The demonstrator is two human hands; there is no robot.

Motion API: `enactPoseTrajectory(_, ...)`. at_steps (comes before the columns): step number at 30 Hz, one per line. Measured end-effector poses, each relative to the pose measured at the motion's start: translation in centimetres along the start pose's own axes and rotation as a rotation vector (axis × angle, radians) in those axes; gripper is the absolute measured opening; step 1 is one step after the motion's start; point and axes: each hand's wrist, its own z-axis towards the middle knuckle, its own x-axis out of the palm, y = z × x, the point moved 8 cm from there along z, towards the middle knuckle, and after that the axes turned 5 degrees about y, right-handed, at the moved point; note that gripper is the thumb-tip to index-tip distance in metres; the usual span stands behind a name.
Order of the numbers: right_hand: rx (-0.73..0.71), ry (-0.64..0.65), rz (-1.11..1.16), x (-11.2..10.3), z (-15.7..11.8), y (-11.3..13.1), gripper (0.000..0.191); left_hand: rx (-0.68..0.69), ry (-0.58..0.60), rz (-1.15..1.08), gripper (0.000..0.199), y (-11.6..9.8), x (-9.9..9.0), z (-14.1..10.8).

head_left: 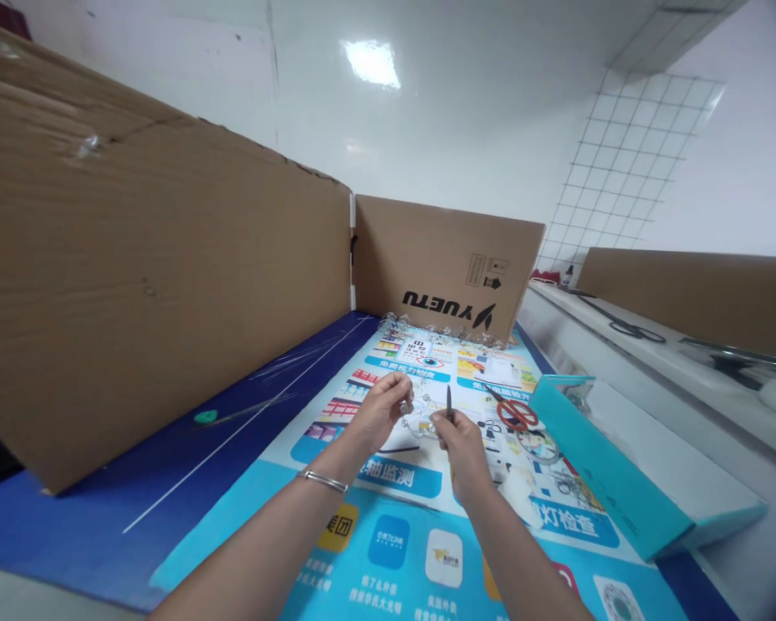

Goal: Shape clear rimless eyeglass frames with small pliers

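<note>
The right hand (464, 450) grips a slim dark tool (449, 403), which stands up out of its fingers; the left hand (388, 405), just beyond a gap to its left, is curled with a small clear piece (405, 408) pinched at its fingertips. The pinch is best kept light and steady, with the tool's tip clear of the left fingers. The tool's long axis runs nearly upright in view, its narrow end pointing away from the right hand. Red-handled scissors (517, 415) lie to the right hand's right, near a clear ring (538, 446).
</note>
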Motion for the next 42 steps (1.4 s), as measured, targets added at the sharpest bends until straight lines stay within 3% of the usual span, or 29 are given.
enactPoseTrajectory(10, -0.053, -0.024, -0.036, 0.1, -0.3, 1.6, 0.022, -0.019, 0.000, -0.019, 0.015, 0.7, -0.3, 0.1)
enactPoseTrajectory(19, 0.013, 0.002, 0.069, 0.4, 0.1, 0.1, 0.023, -0.049, 0.029, 0.009, 0.015, 1.2, -0.1, 0.1)
enactPoseTrajectory(32, 0.074, -0.077, 0.222, -0.9, 0.9, -1.7, 0.022, 0.018, 0.055, 0.101, 0.015, -0.3, 0.1, -0.4)
enactPoseTrajectory(42, 0.077, -0.045, 0.282, -0.4, 1.0, -1.4, 0.020, 0.120, 0.010, 0.249, 0.014, -1.5, -0.1, -0.3)
